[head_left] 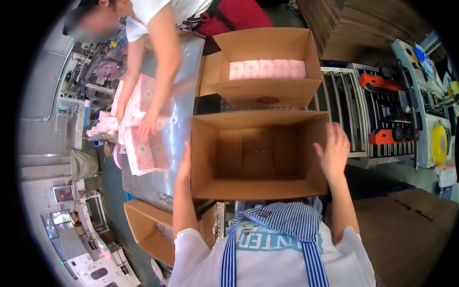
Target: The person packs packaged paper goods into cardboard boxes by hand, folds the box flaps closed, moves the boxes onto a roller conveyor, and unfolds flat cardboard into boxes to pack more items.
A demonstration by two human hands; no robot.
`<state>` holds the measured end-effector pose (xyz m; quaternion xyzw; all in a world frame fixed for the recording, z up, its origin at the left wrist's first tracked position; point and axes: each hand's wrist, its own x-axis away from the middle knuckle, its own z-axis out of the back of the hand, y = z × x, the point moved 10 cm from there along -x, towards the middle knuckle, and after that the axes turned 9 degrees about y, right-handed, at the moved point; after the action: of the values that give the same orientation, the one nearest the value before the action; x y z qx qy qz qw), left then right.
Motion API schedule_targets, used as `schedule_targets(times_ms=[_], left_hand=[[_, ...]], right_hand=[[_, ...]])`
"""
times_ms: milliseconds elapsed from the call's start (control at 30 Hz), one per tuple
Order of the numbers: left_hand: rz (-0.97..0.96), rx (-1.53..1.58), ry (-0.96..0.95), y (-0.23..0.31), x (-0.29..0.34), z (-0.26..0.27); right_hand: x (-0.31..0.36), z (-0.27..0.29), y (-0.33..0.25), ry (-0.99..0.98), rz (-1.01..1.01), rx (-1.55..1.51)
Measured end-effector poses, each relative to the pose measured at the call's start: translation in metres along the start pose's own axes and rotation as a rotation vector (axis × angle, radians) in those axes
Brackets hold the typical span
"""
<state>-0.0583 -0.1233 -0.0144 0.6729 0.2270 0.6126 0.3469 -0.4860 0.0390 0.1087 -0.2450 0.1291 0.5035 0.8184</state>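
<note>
An open brown cardboard box (pixel 267 189) stands right in front of me, its inside bare down to the bottom flaps. My left hand (pixel 185 162) lies stretched flat along the box's left outer side, some fingers partly hidden by the wall. At the opposite rim, my right hand (pixel 334 150) is open with fingers extended upward, its thumb over the edge of the box. Just beyond stands a second cardboard box (pixel 267 91), with a row of pink-and-white packs (pixel 267 69) inside.
Across a metal table (pixel 184 95) at left, a co-worker's hands (pixel 148 125) handle pink packs (pixel 141 153). Another open box (pixel 153 229) sits low at left. A roller conveyor (pixel 337 100) with an orange-and-black machine (pixel 385 110) runs right. Flattened cardboard (pixel 401 234) lies lower right; more is stacked behind.
</note>
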Motion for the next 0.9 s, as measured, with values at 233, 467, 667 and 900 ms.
schedule_targets(times_ms=[233, 467, 667, 900], left_hand=[[-0.419, -0.9, 0.368, -0.035, -0.01, 0.016], [-0.097, -0.102, -0.09, -0.066, -0.059, -0.066], [-0.379, -1.021, 0.571, -0.075, -0.092, 0.037], [-0.547, -1.104, 0.203, 0.006, -0.081, 0.019]], right_hand=[[0.062, -0.093, 0.063, -0.502, -0.241, -0.069], [0.071, -0.077, 0.234, -0.414, -0.534, -0.169], [0.08, -0.088, 0.177, -0.456, -0.506, 0.04], [0.081, -0.127, 0.039, -0.322, -0.396, -0.074]])
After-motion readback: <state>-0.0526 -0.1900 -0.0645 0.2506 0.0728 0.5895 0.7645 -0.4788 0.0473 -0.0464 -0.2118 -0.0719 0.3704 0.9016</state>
